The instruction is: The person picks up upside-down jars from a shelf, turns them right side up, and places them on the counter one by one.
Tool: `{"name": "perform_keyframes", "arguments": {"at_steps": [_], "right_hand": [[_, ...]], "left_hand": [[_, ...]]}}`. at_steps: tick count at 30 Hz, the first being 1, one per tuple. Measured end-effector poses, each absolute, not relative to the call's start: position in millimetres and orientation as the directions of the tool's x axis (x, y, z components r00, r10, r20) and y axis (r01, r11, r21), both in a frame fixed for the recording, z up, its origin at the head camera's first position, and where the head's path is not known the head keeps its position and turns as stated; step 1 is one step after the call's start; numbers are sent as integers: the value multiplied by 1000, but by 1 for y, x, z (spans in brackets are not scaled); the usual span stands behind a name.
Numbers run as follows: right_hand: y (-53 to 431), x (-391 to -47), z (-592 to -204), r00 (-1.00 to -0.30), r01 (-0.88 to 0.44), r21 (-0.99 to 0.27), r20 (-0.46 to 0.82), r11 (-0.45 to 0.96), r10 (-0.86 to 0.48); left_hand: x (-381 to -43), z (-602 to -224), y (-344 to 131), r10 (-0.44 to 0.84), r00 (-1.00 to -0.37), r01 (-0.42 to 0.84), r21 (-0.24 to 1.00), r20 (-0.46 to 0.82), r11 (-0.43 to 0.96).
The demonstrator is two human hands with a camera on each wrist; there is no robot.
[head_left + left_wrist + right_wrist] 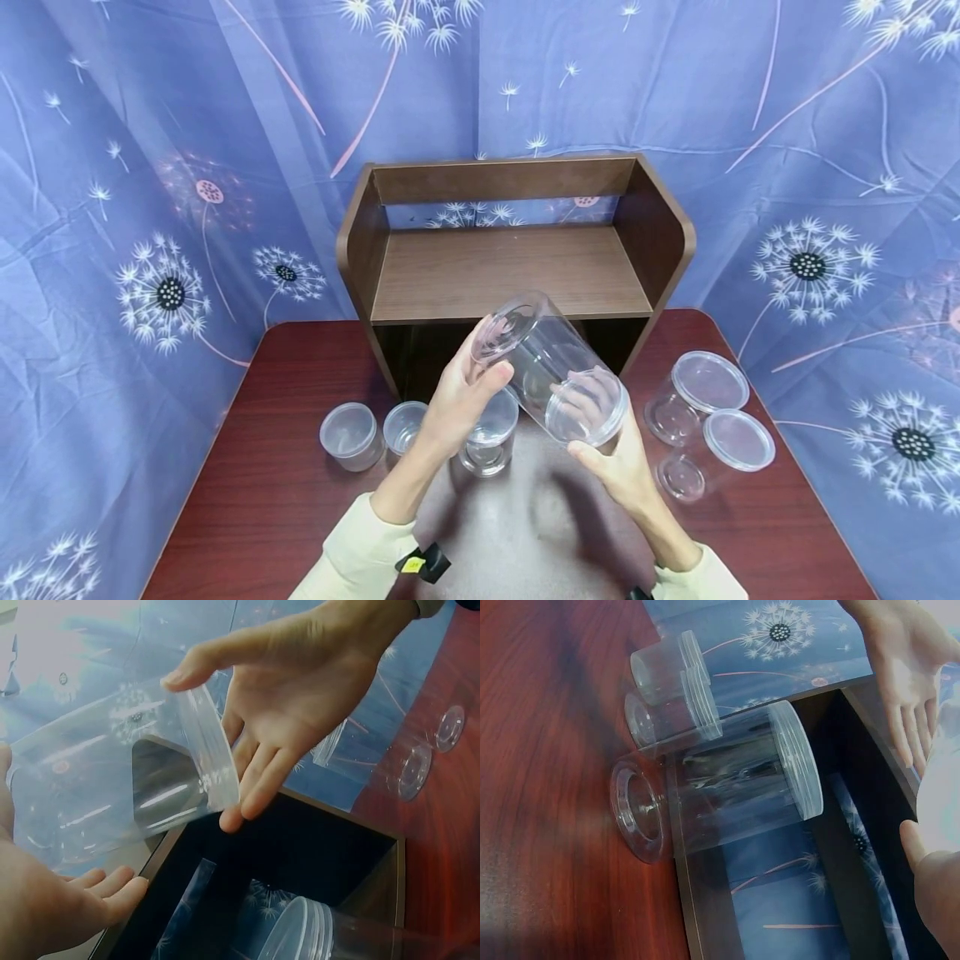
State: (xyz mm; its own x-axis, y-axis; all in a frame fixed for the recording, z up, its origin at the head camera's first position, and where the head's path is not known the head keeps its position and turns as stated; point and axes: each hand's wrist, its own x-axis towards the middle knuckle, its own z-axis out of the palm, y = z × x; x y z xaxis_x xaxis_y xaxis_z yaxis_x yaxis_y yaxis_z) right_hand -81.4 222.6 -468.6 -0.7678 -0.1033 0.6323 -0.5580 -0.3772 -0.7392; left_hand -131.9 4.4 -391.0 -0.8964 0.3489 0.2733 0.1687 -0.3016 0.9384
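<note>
A large clear plastic jar [542, 354] with a translucent lid [587, 410] is held tilted in the air in front of the shelf, lid end down toward the right. My left hand [467, 392] grips its base end, thumb on the near side. At the lid end, my right hand [617, 467] holds the jar with the thumb near the lid's edge and fingers behind, seen through the plastic. Close below my left forearm stand a medium lidded jar [489, 437] and a small one [402, 427], partly covered by the arm.
A brown wooden shelf unit [510, 267] stands at the back of the red-brown table [240, 492]. Another small lidded jar [351, 437] is at the left. Two taller lidded jars [708, 382] stand at the right. A blue dandelion curtain [810, 150] surrounds the table.
</note>
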Motion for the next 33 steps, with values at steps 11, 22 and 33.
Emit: {"name": "perform_keyframes", "arguments": {"at_steps": [11, 22, 33], "right_hand": [[228, -81, -464, -750, -599, -702, 660, -385, -37], [243, -72, -459, -790, -593, -759, 612, -270, 17], [270, -56, -452, -839, -544, -830, 533, -122, 108]], "left_hand": [[-136, -389, -4, 356, -909, 164, 971, 217, -173], [-143, -379, -30, 260, -882, 395, 917, 393, -47], [-143, -355, -66, 146, -907, 392, 919, 395, -52]]}}
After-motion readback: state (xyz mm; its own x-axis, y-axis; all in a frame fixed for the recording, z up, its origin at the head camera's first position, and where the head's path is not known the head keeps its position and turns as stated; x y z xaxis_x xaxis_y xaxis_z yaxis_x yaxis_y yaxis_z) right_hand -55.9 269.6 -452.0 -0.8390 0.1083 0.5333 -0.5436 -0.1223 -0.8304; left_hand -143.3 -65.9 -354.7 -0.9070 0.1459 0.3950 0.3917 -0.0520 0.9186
